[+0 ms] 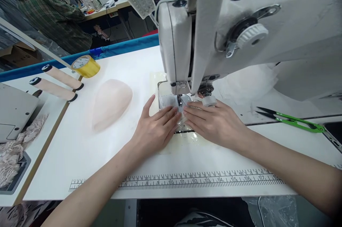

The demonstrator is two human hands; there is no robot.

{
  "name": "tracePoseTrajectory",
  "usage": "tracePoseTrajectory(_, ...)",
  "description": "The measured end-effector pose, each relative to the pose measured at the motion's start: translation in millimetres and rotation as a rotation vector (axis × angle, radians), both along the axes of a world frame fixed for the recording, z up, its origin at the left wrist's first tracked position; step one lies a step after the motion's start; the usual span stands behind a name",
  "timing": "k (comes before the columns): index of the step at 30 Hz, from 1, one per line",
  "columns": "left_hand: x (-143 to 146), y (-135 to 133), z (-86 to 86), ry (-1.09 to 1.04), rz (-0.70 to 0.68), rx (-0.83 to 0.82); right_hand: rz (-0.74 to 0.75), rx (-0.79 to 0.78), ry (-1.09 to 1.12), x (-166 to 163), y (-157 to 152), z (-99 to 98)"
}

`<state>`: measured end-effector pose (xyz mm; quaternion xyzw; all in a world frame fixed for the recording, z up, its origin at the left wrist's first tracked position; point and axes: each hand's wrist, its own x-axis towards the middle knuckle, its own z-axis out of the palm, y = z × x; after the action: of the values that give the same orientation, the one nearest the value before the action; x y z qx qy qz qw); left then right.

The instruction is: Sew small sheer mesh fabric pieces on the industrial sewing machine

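Observation:
My left hand (156, 129) lies flat on the white table, fingers stretched toward the needle of the white sewing machine (240, 24). My right hand (213, 122) rests flat opposite it, fingertips nearly touching the left ones. Both press a small clear, thin piece (171, 103) against the needle plate under the presser foot (180, 100). What the piece is exactly I cannot make out.
A pale pink padded cup (110, 102) lies left of my hands. Yellow tape roll (86, 66) and two tubes (57, 84) sit farther left. Green thread snips (294, 120) lie at the right. A printed ruler (187, 180) runs along the table's front. Another person (50, 17) sits at the back left.

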<state>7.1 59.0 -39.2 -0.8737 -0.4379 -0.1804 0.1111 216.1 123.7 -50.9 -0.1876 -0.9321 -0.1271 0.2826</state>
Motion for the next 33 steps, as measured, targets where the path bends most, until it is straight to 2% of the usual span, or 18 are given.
tracePoseTrajectory(33,-2,12,-2.4,-0.021,0.035,-0.001,-0.094,-0.078,-0.063,-2,4,0.2)
